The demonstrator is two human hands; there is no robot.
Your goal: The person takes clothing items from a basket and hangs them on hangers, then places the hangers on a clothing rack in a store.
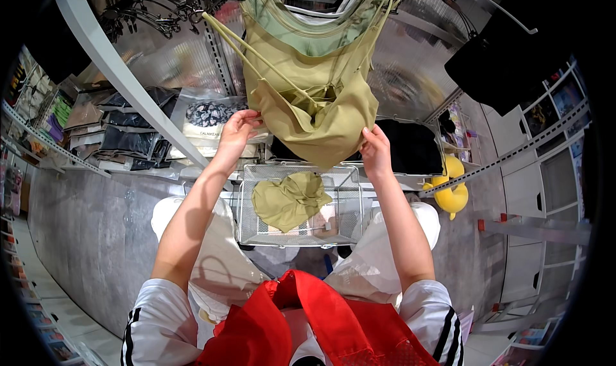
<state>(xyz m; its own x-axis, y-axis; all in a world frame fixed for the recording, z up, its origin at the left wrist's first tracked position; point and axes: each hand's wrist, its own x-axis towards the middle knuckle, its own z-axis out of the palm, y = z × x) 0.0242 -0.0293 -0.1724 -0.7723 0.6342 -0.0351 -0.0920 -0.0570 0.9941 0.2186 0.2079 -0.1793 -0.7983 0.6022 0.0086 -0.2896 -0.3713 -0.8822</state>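
Observation:
An olive-green camisole top [317, 130] with thin straps hangs in front of me, its folded lower part bulging toward me. My left hand [239, 131] pinches its left edge with curled fingers. At the right edge, my right hand [376, 150] grips the cloth, thumb in front and fingers behind. Behind the camisole hang a pale green top [308, 41] and a white garment. Below my hands, a silver wire-mesh basket [248, 231] sits between my knees. A crumpled olive-green cloth piece [291, 200] lies in it, over flat items that are partly covered.
Black hangers [144, 17] crowd the rail at upper left. A white metal upright [125, 77] slants beside my left arm. Bagged clothes [127, 135] and folded black clothes [409, 147] line the shelf. A yellow ring-shaped plush [452, 193] hangs at right, near black garments [495, 72].

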